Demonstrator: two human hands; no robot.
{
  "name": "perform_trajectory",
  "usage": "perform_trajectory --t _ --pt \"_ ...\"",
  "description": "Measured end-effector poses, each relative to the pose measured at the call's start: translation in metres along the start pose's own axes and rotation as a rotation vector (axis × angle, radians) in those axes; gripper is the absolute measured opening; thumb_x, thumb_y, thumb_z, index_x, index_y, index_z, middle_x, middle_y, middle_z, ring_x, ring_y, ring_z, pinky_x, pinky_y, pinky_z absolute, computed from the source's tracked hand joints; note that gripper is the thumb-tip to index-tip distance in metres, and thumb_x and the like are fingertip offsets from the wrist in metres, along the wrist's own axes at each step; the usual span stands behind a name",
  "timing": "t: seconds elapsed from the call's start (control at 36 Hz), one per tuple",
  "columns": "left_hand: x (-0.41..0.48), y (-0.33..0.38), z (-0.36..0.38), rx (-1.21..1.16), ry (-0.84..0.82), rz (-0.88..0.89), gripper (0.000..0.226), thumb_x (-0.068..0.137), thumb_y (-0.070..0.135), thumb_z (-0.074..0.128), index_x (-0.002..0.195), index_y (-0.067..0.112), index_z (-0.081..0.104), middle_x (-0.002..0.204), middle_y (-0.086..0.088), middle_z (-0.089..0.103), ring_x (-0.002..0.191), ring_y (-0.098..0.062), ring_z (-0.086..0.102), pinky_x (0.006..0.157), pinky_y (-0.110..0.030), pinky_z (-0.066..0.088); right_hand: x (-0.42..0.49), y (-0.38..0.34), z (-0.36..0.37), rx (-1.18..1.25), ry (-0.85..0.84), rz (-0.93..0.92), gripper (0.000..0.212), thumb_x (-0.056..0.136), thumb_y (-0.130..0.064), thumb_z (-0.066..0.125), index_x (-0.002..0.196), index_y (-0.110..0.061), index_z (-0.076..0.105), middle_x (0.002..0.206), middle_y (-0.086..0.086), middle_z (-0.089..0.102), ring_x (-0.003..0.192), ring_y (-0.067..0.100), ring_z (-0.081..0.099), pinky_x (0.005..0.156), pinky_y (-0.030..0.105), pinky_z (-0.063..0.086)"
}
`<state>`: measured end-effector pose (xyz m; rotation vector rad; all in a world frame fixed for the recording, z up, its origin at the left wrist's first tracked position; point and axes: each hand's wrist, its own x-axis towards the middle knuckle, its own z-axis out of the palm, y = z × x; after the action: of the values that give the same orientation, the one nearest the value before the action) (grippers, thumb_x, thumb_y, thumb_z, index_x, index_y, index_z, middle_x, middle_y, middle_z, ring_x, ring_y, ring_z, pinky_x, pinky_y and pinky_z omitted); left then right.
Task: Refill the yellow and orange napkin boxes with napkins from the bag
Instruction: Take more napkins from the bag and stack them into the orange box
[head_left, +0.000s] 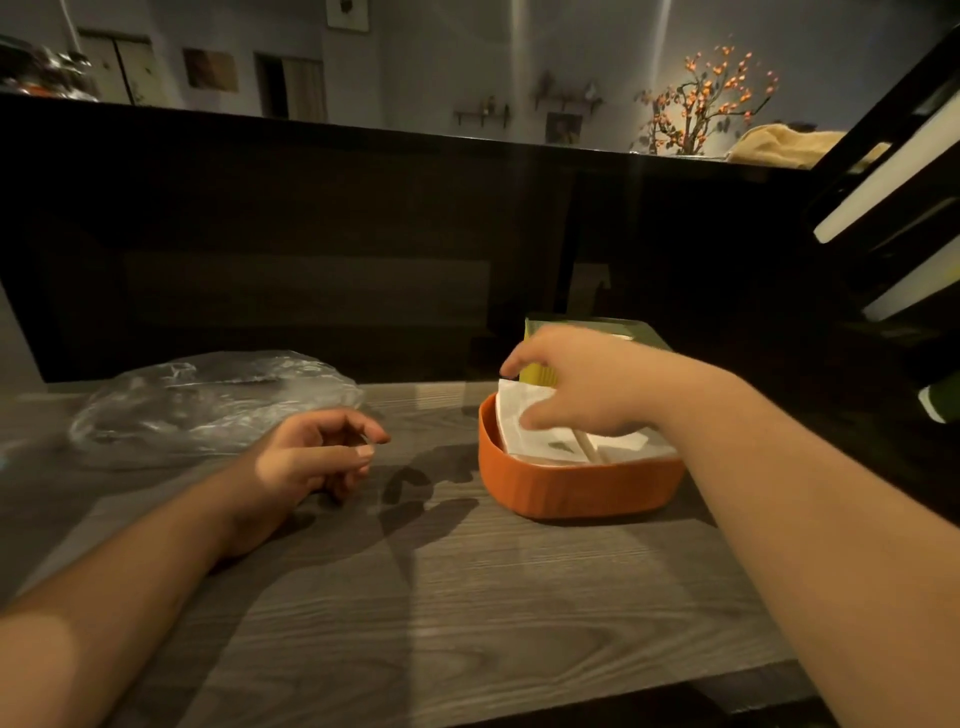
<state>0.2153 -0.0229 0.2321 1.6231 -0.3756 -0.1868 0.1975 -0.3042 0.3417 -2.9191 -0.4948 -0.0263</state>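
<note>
Napkins (514, 421): white thin paper, a folded square stack sitting tilted in the left end of the orange box (571, 488), far corner poking above the rim. Likely very light, soft and floppy. Single sheets would slide off each other, so the stack is best taken whole, thumb on one face and fingers on the other, near a folded edge rather than by one corner. It would crease or tear if squeezed hard.

Over the box the right hand (587, 384) has its fingers curled down over the stack's far edge and its thumb on the near face, so it grips the stack. Well apart from it, the left hand (311, 457) rests on the worktop (467, 597), fingers loosely curled, holding nothing visible.

That orange box is low with rounded corners and a matte, finely ribbed wall. It looks like rigid plastic and should stay put under light pushing. Just behind it stands the yellow box (540, 373), mostly hidden by the right hand; fill level cannot be told. At the left lies the bag (208, 400), clear crinkly thin film, slumped, contents unclear. Grey wood-grain surface, smooth-looking, dim light.
</note>
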Motion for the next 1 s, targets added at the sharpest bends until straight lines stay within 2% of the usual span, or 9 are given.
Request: perform_trajectory --t 0.17,0.33,0.42,0.56,0.64,0.69,0.81,0.86,1.0 --pt "0.004 0.008 0.018 0.129 0.084 -0.042 0.039 0.069 0.021 0.078 0.106 0.011 0.069 0.079 -0.004 0.066 0.068 -0.018 0.058 0.057 -0.028 0.046 -0.001 0.016 0.021 0.008 -0.155 0.014 0.057 0.090 -0.035 0.069 0.143 -0.042 0.047 0.150 -0.010 0.043 0.128 0.020 0.049 0.097 0.034 0.049" --pt "0.010 0.031 0.078 0.486 0.120 0.076 0.033 0.089 0.025 0.076 0.117 0.033 0.061 0.112 0.007 0.058 0.102 -0.011 0.060 0.081 -0.023 0.051 0.003 0.019 0.026 0.067 -0.156 -0.037 0.060 0.090 -0.029 0.071 0.144 -0.041 0.046 0.144 -0.010 0.049 0.120 0.013 0.053 0.089 0.027 0.047" --pt "0.017 0.043 0.104 0.610 0.191 0.256 0.031 0.088 0.037 0.074 0.114 0.040 0.056 0.112 0.018 0.050 0.105 -0.005 0.054 0.088 -0.030 0.051 -0.003 0.020 0.026 0.215 -0.024 -0.081 0.050 0.088 -0.028 0.071 0.134 -0.040 0.054 0.114 -0.018 0.060 0.093 0.001 0.060 0.075 0.021 0.050" --pt "0.030 0.062 0.145 0.839 0.258 0.417 0.034 0.092 0.042 0.068 0.122 0.035 0.054 0.124 0.013 0.048 0.119 -0.010 0.044 0.100 -0.031 0.041 -0.029 0.048 0.018 0.454 0.478 -0.041 0.021 0.092 -0.022 0.067 0.108 -0.036 0.066 0.096 -0.021 0.061 0.094 0.000 0.059 0.079 0.018 0.049" --pt "0.040 0.067 0.172 0.985 0.216 0.358 0.044 0.095 0.055 0.057 0.133 0.033 0.051 0.138 0.009 0.045 0.129 -0.013 0.039 0.106 -0.037 0.038 -0.055 0.083 0.020 0.505 0.723 0.173 0.013 0.094 -0.016 0.063 0.097 -0.029 0.063 0.089 -0.013 0.061 0.085 0.004 0.058 0.066 0.018 0.045" --pt "0.047 0.068 0.187 1.125 0.165 0.315 0.054 0.095 0.067 0.046 0.140 0.036 0.046 0.149 0.007 0.040 0.138 -0.018 0.033 0.112 -0.043 0.032 -0.068 0.111 0.030 0.427 0.717 0.381 0.010 0.094 -0.022 0.062 0.102 -0.028 0.062 0.098 -0.004 0.063 0.092 0.015 0.059 0.070 0.028 0.050" --pt "0.064 0.072 0.202 1.331 0.068 0.154 0.076 0.090 0.083 0.024 0.152 0.040 0.028 0.164 0.001 0.026 0.152 -0.027 0.018 0.121 -0.056 0.018 -0.078 0.147 0.051 0.116 0.287 0.820 0.065 0.089 -0.056 0.062 0.143 -0.026 0.045 0.150 0.011 0.038 0.138 0.037 0.033 0.110 0.051 0.036" --pt "0.069 0.072 0.204 1.375 0.018 0.060 0.084 0.087 0.086 0.018 0.157 0.040 0.019 0.168 0.000 0.018 0.155 -0.029 0.010 0.123 -0.061 0.010 -0.078 0.153 0.057 0.123 0.138 0.896 0.089 0.084 -0.065 0.063 0.154 -0.022 0.028 0.159 0.014 0.023 0.145 0.040 0.022 0.116 0.053 0.027" --pt "0.071 0.064 0.205 1.402 -0.092 -0.052 0.093 0.080 0.093 0.016 0.158 0.043 0.007 0.168 0.004 0.019 0.155 -0.032 0.013 0.121 -0.067 0.007 -0.072 0.171 0.070 0.154 0.138 0.967 0.112 0.075 -0.075 0.066 0.157 -0.015 0.018 0.160 0.019 0.023 0.145 0.040 0.022 0.116 0.048 0.026"
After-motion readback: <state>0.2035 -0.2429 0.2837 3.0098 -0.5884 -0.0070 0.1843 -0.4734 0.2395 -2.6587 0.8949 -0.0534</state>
